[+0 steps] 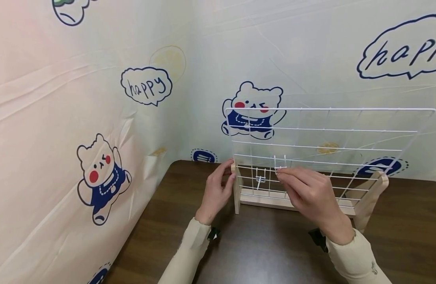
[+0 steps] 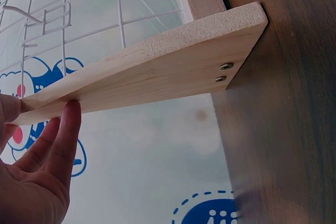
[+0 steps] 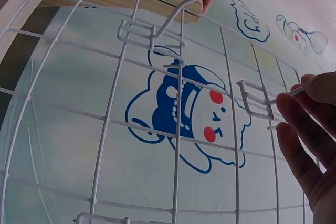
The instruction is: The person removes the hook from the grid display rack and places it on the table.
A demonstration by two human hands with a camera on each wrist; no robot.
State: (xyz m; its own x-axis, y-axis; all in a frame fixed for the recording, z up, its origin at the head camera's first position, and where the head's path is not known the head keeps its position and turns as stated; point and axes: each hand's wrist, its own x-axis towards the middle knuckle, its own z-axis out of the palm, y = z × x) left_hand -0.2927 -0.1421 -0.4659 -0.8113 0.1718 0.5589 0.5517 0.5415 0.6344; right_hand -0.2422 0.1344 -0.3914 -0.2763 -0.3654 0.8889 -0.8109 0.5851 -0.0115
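Observation:
A white wire grid [image 1: 329, 109] stands upright in a wooden base with a side panel at each end. My left hand [image 1: 218, 187] holds the upper end of the left side panel [image 2: 152, 72], thumb on one face and fingertips on the other. One white wire hook [image 3: 152, 35] hangs on the grid near that panel. To its right, my right hand [image 1: 312, 193] pinches the prong of a second white hook [image 3: 255, 99] between thumb and fingers, its back lying against the grid. Whether this hook has caught on a wire, I cannot tell.
Part of another white wire piece [image 3: 126, 219] shows at the lower edge of the right wrist view. The right wooden panel [image 1: 370, 199] stands at the grid's far end. Behind the brown table [image 1: 260, 252] hangs a printed cloth [image 1: 204, 79].

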